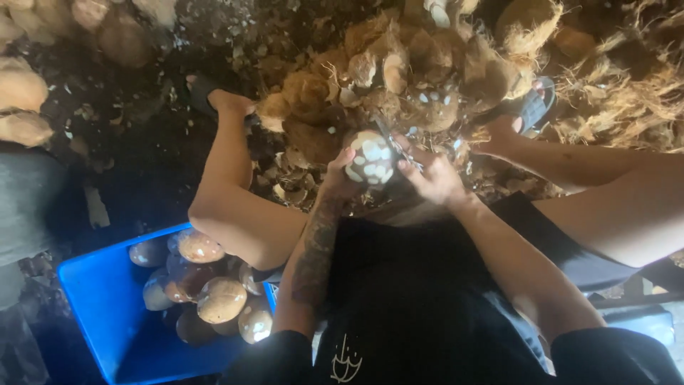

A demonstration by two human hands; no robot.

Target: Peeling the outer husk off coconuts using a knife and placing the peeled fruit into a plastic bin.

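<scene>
One coconut (370, 158) cupped in left hand (340, 178)

Both forearms reach forward, left hand (340, 178) cupped, right hand (434, 178) gripping (fingers curled).

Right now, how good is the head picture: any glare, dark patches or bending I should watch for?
Head view: the peeled coconut between the left hand and right hand is overexposed, its white patches washed out; the ground at upper left and the black clothing are lost in shadow; the blue tub is dim but readable; wide-angle bending stretches the legs; the husk pile looks soft.
</scene>
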